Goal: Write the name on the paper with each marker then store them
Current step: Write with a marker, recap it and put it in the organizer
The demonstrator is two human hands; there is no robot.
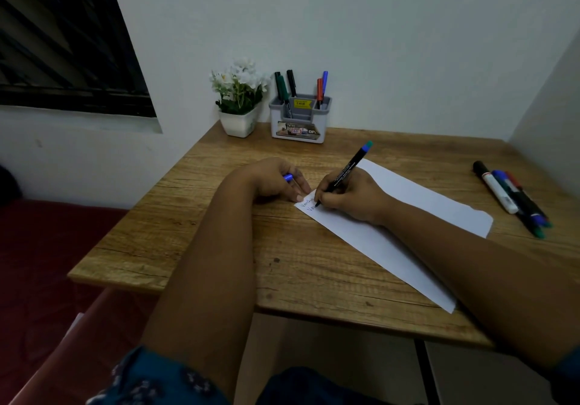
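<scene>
Writing step under way at frame centre: right hand (351,196) pinches marker (345,171), tip on paper (408,210), second line begun. Left hand (276,181) curled round blue cap (288,177), fingertips pinning paper's corner. Next: finish name, recap, drop into holder (299,119), upper centre.

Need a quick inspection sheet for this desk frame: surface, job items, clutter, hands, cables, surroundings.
Surface: wooden desk, a few dark spots.
Job's things: white paper lying diagonally, writing at its far corner; grey organiser holding five markers; loose markers at the desk's right edge.
Clutter: potted white flowers beside the organiser.
Hands: right hand writing with a black marker; left hand pinning the paper corner, holding a blue cap.
Cables: nothing seen.
Surroundings: white walls, dark window on the left.
</scene>
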